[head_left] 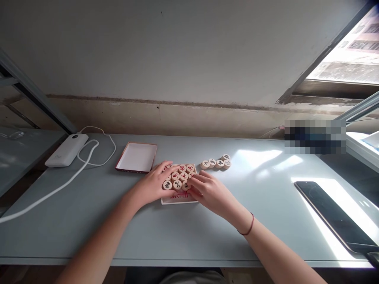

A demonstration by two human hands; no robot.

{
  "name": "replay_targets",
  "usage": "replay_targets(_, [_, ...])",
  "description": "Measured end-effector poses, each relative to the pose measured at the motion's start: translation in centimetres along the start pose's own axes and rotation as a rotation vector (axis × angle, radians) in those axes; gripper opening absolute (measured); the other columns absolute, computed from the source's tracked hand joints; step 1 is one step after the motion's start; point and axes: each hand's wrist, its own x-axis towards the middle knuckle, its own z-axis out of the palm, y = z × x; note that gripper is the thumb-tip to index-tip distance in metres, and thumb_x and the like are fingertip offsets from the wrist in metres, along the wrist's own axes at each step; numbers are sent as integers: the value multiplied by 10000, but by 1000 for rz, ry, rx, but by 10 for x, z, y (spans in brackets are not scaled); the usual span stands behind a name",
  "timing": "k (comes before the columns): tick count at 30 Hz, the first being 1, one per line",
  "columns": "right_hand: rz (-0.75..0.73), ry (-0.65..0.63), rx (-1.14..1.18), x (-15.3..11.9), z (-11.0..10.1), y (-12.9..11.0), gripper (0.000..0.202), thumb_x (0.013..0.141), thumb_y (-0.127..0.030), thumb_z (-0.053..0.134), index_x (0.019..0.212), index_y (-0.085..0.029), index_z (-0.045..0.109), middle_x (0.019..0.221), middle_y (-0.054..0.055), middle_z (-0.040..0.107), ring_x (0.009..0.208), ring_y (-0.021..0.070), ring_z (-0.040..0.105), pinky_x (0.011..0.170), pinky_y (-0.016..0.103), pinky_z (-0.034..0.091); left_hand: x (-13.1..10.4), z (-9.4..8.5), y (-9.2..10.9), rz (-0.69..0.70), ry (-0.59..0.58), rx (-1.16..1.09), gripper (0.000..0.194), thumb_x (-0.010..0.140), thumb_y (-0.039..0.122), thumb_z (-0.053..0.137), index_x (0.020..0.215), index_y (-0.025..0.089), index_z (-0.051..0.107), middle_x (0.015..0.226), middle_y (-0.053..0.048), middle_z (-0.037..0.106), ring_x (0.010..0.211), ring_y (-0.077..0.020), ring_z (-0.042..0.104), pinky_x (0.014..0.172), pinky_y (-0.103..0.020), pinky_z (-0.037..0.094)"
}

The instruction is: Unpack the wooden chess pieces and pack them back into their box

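A shallow open box on the desk holds rows of round wooden Chinese chess pieces, marked in red and black. My left hand clasps the box's left side, fingers reaching over the pieces and thumb along the front row. At the right end of that row, my right hand has its fingers pinched at a chess piece, which they partly cover. Red print shows on the box floor in front of the pieces. Right of the box stand several more chess pieces, two of them set one behind the other.
An upturned box lid lies to the left. A white power bank with a white cable is at the far left. On the right lies a dark phone. Behind the grey desk rises a wall.
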Motion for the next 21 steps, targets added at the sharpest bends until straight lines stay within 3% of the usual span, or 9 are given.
replay_targets(3, [-1, -16, 44, 2, -1, -5, 147, 893, -159, 501, 771, -188, 578, 668, 40, 580, 659, 177, 473, 568, 274, 384, 1, 1, 1, -4, 4, -5, 648, 825, 424, 630, 1410, 344, 361, 1486, -56, 337, 1326, -269, 399, 1070, -412, 386])
replay_targets(6, [88, -10, 210, 2, -11, 5, 81, 884, -262, 559, 861, -206, 611, 763, 39, 637, 706, 169, 531, 606, 260, 420, 2, 2, 4, 4, 20, 15, 652, 802, 480, 647, 1388, 326, 404, 1481, -74, 344, 1344, -293, 367, 1081, -448, 369])
replay_targets(9, [331, 92, 238, 1, -27, 37, 160, 887, -323, 521, 915, -212, 632, 870, 48, 669, 647, 143, 554, 623, 260, 436, 3, 2, 7, 37, 56, 32, 657, 779, 489, 672, 1367, 322, 429, 1475, -76, 351, 1358, -305, 333, 1089, -478, 354])
replay_targets(12, [691, 130, 32, 2, -41, 78, 217, 861, -360, 494, 908, -204, 636, 922, 67, 675, 650, 160, 577, 621, 275, 424, 4, 2, 11, 63, 84, 25, 614, 793, 474, 661, 1345, 308, 449, 1458, -78, 371, 1352, -299, 338, 1088, -487, 356])
replay_targets(15, [921, -65, -78, 8, -46, 108, 314, 846, -466, 463, 846, -198, 628, 768, 76, 669, 668, 208, 594, 559, 277, 383, 4, 1, 13, 66, 84, 20, 571, 808, 424, 655, 1328, 284, 466, 1443, -89, 386, 1341, -291, 350, 1083, -487, 365])
replay_targets(18, [956, -250, -84, 20, -42, 121, 258, 796, -427, 517, 779, -193, 627, 695, 87, 652, 638, 223, 594, 521, 280, 348, 4, 1, 13, 93, 111, 24, 537, 813, 416, 655, 1303, 272, 491, 1426, -93, 407, 1332, -287, 359, 1075, -488, 376])
replay_targets(21, [963, -307, -89, 30, -41, 124, 157, 750, -335, 553, 739, -191, 615, 660, 90, 638, 614, 230, 589, 505, 287, 332, 4, 1, 12, 125, 170, 41, 515, 819, 462, 640, 1276, 257, 522, 1399, -100, 440, 1324, -289, 368, 1062, -486, 392])
